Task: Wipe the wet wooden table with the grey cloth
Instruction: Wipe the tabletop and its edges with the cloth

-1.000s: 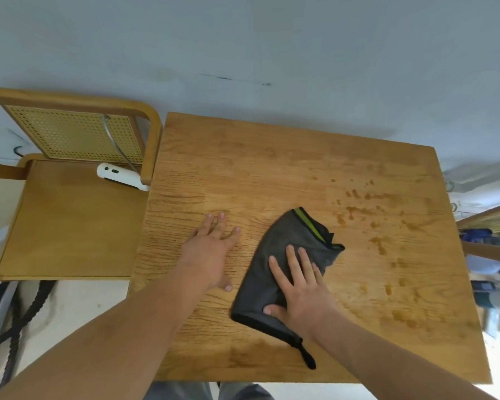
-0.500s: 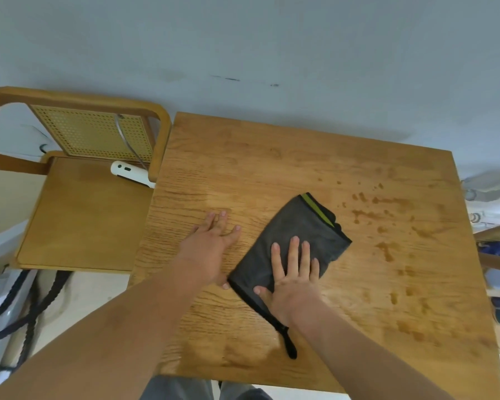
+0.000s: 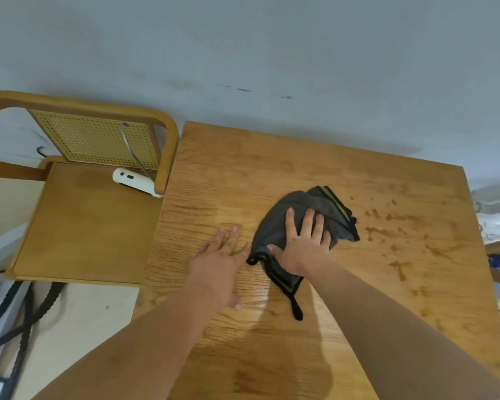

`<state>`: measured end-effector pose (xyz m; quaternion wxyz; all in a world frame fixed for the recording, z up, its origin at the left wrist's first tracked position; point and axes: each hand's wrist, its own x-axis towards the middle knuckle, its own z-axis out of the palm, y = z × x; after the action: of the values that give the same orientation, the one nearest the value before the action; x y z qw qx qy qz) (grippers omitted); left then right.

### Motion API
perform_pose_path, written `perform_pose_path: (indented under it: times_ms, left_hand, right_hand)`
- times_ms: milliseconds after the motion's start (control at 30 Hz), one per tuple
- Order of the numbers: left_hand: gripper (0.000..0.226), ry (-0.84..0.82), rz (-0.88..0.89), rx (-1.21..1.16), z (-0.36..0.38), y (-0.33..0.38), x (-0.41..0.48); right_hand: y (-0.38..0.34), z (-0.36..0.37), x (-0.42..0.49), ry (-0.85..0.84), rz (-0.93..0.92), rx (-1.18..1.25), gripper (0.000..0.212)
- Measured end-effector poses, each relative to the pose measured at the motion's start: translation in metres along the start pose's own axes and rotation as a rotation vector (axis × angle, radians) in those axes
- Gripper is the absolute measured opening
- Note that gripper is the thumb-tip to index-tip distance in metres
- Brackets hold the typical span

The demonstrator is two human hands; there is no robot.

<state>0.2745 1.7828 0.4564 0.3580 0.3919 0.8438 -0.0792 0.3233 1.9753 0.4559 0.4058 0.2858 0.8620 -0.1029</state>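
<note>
Since the earlier frame: right hand (image 3: 302,243) has pushed the grey cloth (image 3: 306,226) away from the near edge toward the table's middle; cloth now more bunched, its green-striped hem (image 3: 337,204) riding up at the far side. Left hand (image 3: 220,261) has barely shifted.

Right hand: flat, fingers spread, pressing down on the cloth, not clenched round it. Left hand: released, palm down on bare wood just left of the cloth, holding nothing, apparently bracing.

Cloth lies about mid-table, black loop tag (image 3: 296,308) trailing toward the near edge.

Progress, as judged: left half of the wooden table (image 3: 243,157) looks mostly dry, with a faint sheen near the near edge where the cloth has likely passed. Dark droplets and smears (image 3: 387,223) cover the right half, from just beside the cloth out toward the right edge and down toward the near right corner. Roughly half done at best; right side not yet wiped.

Off-table: wooden chair (image 3: 84,226) at the left edge, white device (image 3: 133,181) on its seat.
</note>
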Motion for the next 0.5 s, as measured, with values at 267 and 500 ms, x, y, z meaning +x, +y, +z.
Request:
perform_pose_path:
  times_ms: [267,500]
  left_hand:
    - [0.117,-0.123,-0.003,0.034,-0.017,0.005,-0.008]
    - [0.086,0.029,-0.051,0.144,-0.083,-0.003,0.025]
  right_hand:
    - [0.004,0.067,-0.059,0.081,-0.133,-0.076,0.099]
    - [0.018,0.027,-0.049,0.074,-0.156,-0.051,0.137]
